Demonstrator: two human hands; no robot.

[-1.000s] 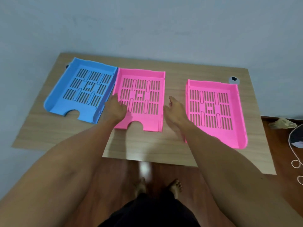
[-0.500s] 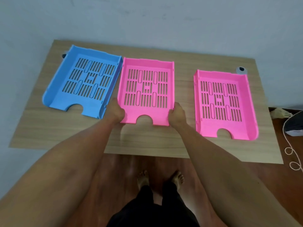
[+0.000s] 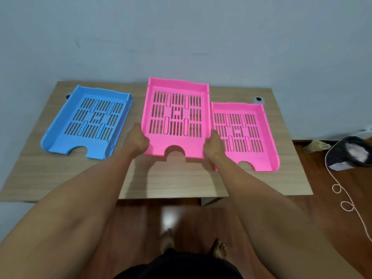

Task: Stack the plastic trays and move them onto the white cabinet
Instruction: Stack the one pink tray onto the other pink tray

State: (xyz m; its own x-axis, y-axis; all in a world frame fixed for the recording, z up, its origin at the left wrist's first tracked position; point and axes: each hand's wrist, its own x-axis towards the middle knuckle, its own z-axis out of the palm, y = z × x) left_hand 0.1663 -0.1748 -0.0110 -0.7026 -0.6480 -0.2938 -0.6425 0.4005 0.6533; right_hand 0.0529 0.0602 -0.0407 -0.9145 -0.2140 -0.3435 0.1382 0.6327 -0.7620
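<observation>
Both of my hands hold the middle pink tray [image 3: 176,117] lifted above the wooden table [image 3: 175,182]. My left hand [image 3: 138,139] grips its near left corner and my right hand [image 3: 214,147] grips its near right corner. This raised tray overlaps the left edge of a second pink tray [image 3: 244,135], which lies flat on the table to the right. A blue tray [image 3: 88,121] lies flat on the table's left side. All three trays have slotted bottoms and a half-round notch at the near edge. No white cabinet is in view.
A grey-blue wall stands right behind the table. A small round black-and-white object [image 3: 258,99] sits at the table's far right corner. On the wood floor to the right lie a dark bag [image 3: 350,156] and a looping white cord [image 3: 346,204].
Both hands closed on the middle pink tray's near corners, then raised it off the table and shifted it right, away from the blue tray toward the other pink tray.
</observation>
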